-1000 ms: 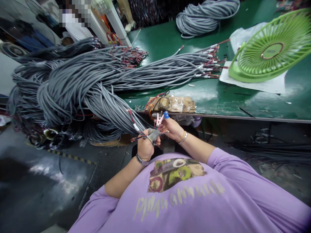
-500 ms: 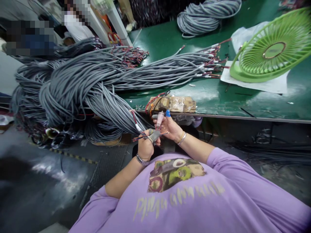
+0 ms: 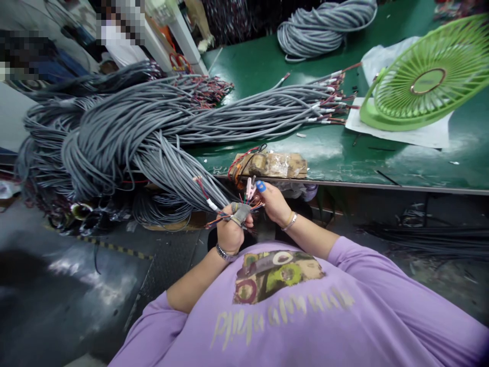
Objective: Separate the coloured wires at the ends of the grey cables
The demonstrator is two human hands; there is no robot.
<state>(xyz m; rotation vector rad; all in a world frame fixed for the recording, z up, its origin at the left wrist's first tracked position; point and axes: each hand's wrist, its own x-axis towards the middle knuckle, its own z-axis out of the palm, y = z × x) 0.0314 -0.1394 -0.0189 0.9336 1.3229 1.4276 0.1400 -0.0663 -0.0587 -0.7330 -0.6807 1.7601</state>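
My left hand (image 3: 231,233) is closed around the end of a grey cable, with grey wrapping on its fingers. Thin coloured wires (image 3: 256,206) fan out of that end towards my right hand. Another wire end with a white sleeve (image 3: 212,205) sticks out on the left of the same hand. My right hand (image 3: 276,205), blue tape on its thumb, is closed just beyond the fanned wires. At its fingertips is a narrow pale pink piece (image 3: 250,188), whose kind I cannot make out. The fingers behind the thumb are mostly hidden.
Large bundles of grey cables (image 3: 114,122) lie over the green table (image 3: 328,158). A wooden block with tape (image 3: 280,164) sits on its front edge. To the right stands a green fan (image 3: 424,84) on paper; a cable coil (image 3: 324,30) lies at the back.
My right hand has drawn slightly right and down, and its thumb has turned. The pink piece looks narrower now. The sleeved wire end by my left hand has shifted left.
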